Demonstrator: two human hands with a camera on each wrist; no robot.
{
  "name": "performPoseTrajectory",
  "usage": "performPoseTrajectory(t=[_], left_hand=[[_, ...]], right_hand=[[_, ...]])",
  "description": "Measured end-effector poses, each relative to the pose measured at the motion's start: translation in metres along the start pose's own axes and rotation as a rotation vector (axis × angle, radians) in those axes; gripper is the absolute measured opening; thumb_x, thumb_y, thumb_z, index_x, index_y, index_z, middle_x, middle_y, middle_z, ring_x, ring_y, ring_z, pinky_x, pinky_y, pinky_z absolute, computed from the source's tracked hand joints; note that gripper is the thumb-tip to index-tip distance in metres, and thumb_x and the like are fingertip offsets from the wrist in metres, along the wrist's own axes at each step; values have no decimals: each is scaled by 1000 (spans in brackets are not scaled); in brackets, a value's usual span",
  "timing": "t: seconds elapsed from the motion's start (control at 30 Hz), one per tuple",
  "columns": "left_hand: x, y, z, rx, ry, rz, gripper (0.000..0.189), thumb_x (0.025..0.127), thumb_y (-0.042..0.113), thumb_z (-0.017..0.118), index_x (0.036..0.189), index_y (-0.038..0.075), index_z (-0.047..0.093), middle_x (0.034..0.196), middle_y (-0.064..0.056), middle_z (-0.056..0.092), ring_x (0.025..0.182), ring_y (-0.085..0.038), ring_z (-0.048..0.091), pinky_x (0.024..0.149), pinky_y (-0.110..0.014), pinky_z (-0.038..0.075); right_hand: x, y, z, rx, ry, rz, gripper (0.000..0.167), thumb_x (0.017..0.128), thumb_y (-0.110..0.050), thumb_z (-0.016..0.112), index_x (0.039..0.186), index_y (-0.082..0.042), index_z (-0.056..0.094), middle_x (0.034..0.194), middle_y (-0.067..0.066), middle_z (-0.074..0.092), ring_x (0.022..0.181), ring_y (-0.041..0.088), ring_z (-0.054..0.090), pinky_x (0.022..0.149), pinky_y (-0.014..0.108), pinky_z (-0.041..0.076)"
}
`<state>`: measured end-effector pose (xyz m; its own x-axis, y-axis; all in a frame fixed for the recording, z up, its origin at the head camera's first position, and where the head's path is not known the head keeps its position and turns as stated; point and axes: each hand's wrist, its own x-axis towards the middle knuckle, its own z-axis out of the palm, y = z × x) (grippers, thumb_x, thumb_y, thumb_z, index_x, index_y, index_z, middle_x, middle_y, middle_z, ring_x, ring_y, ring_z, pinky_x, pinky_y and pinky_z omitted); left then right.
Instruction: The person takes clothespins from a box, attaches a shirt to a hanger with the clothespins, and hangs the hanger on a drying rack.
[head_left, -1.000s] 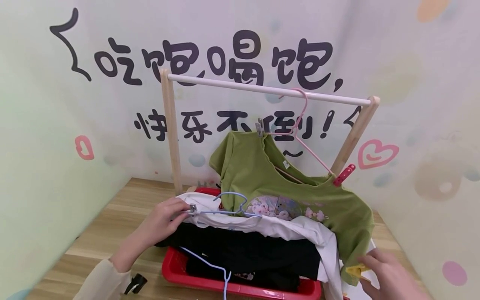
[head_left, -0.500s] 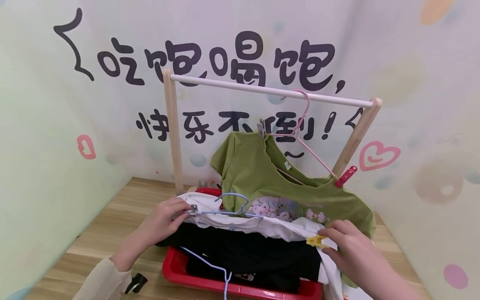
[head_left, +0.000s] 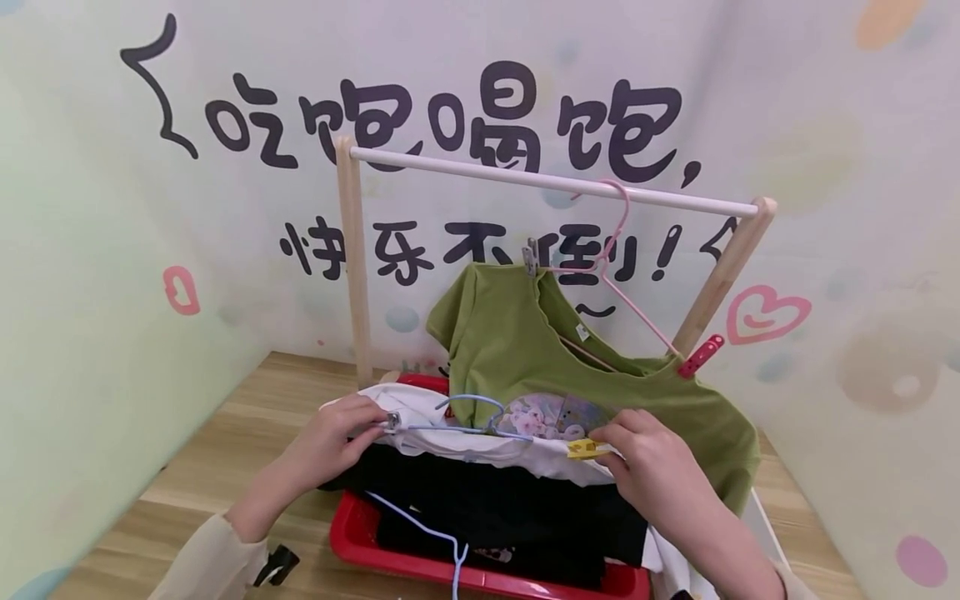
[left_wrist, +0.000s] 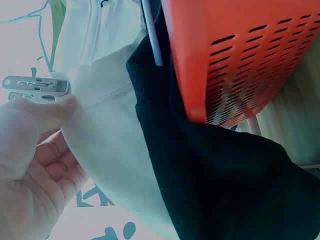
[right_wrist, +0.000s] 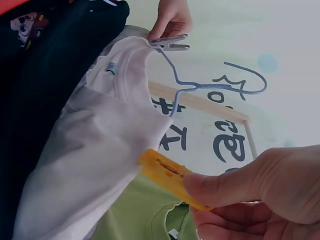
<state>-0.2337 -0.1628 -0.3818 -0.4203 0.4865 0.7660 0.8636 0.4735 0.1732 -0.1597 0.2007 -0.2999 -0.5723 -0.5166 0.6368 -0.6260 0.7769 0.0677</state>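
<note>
A white shirt [head_left: 480,447] lies over the black garments, with a blue hanger [head_left: 491,421] in its neckline. My left hand [head_left: 343,433] pinches the shirt's left shoulder between thumb and fingers, right where a silver clothespin [left_wrist: 36,87] clips it to the hanger end. From the right, my right hand [head_left: 651,454] pinches a yellow clothespin [head_left: 585,450] by its handle end. In the right wrist view the pin's nose is right at the edge of the shirt's other shoulder, close to the hanger's other end.
Behind, a green shirt [head_left: 498,333] hangs from a pink hanger [head_left: 622,287] on the rack's white bar [head_left: 487,172]. A red clothespin [head_left: 701,357] and a silver one grip its neckline. Black clothes [head_left: 517,504] and another blue hanger [head_left: 420,527] lie over the red basket [head_left: 356,542].
My right hand has carried the yellow clothespin leftward and up, from beside the green sleeve to the white shirt's right shoulder. My left hand keeps its grip by the silver clothespin.
</note>
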Motion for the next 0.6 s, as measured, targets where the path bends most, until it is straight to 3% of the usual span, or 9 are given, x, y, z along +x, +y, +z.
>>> performPoseTrajectory(t=[0.2, 0.43, 0.6], left_hand=[[-1, 0, -1, 1, -18, -6, 29, 62, -13, 76, 86, 1, 70, 86, -6, 67, 78, -19, 61, 69, -37, 54], [-1, -1, -1, -20, -1, 35, 25, 65, -12, 74, 87, 1, 69, 85, -5, 66, 79, -19, 61, 71, -33, 53], [-2, -2, -1, -11, -22, 13, 22, 68, -9, 74, 87, 2, 70, 85, -4, 66, 80, -18, 61, 75, -27, 52]], right_hand=[[6, -1, 3, -19, -66, 4, 26, 57, 8, 81, 74, -8, 70, 72, -3, 56, 71, 14, 55, 60, 29, 50], [9, -2, 8, -45, -142, 19, 24, 58, 6, 82, 74, -7, 70, 69, -2, 52, 71, 16, 55, 60, 30, 51], [9, -1, 6, -22, -170, 43, 28, 59, 4, 82, 81, -7, 70, 78, -1, 57, 78, 16, 57, 62, 31, 52]])
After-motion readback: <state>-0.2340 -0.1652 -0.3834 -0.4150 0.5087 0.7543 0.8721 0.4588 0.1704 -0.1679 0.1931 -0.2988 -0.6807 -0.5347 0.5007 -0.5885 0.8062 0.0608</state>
